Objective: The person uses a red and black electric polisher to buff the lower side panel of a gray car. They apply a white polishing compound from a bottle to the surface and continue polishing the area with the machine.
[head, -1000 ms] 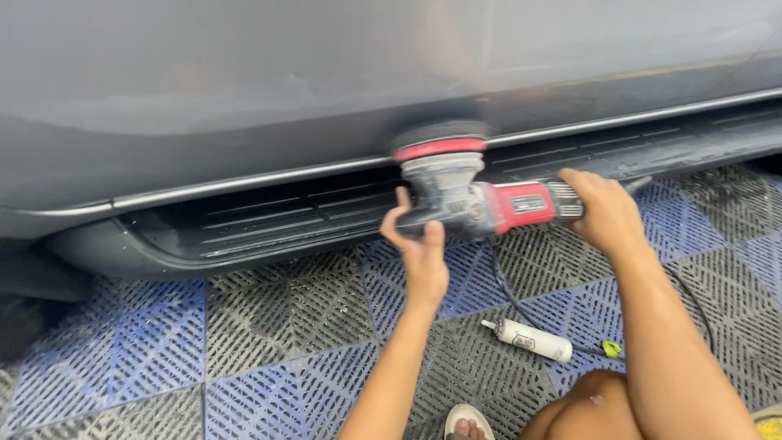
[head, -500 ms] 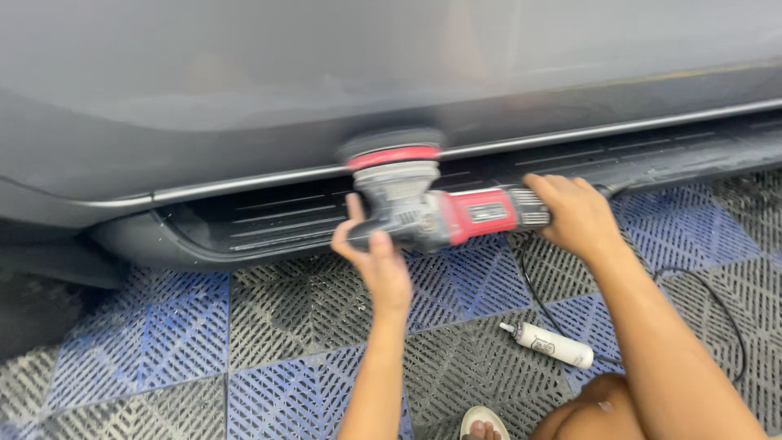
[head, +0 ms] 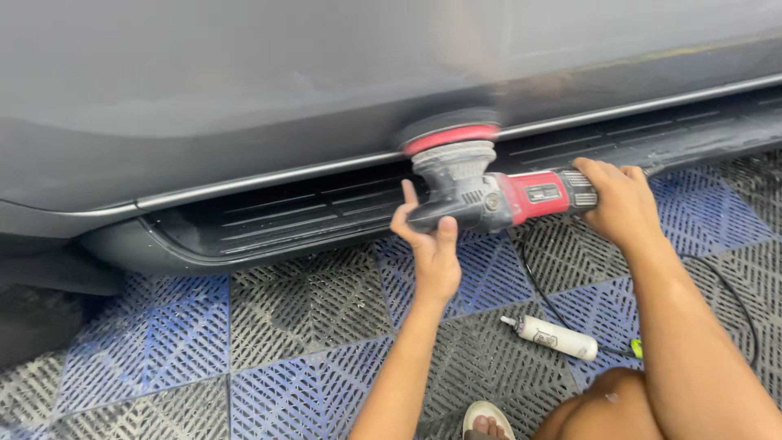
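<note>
Nearest, a bare knee (head: 607, 403) and sandalled toes (head: 486, 422) rest on a grey-and-blue grid floor (head: 269, 342). A white squeeze bottle (head: 554, 336) lies on the floor to the right, beside a black power cord (head: 538, 285). Farther in, the left hand (head: 432, 248) cups the grey head of a red polisher (head: 497, 191), grip closed under it; the right hand (head: 623, 204) is clenched on its rear handle. The pad presses the grey car panel (head: 244, 90) above the running board (head: 269, 216). The cord could snag a knee, or a tilted pad might scuff trim.
</note>
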